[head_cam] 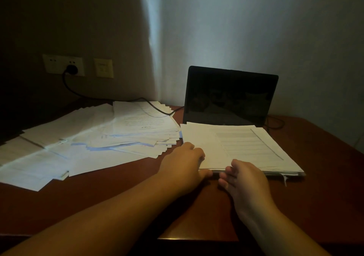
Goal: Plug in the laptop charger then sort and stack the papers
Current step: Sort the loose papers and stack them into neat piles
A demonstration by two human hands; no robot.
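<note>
The neat stack of papers (242, 147) lay on the bench before the laptop (230, 96), long axis running away; both hands' fingers (226, 174) touched its near edge, loosely curled, grasp unclear.

Dim room, warm brown cast. Pale bluish light falls on the wall (256, 29) from 12 to 2 o'clock; 9 to 11 o'clock nearly black. Papers (94, 135) overexposed, text soft. Laptop screen (228, 96) shows faint reflections. Wide-angle bowing at edges.
</note>
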